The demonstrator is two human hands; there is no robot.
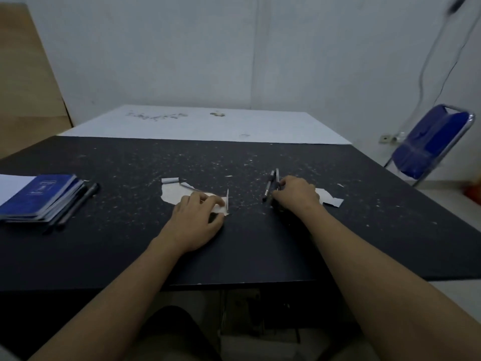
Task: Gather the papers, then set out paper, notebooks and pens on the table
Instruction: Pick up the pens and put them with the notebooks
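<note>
head view: a torn paper (173, 195) is pinched by the left hand (197, 222) on the black table (130, 256). two pens (269, 187) are gripped by the right hand (296, 196).

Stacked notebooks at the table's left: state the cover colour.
The stacked notebooks have blue covers, seen best in the head view.
</note>
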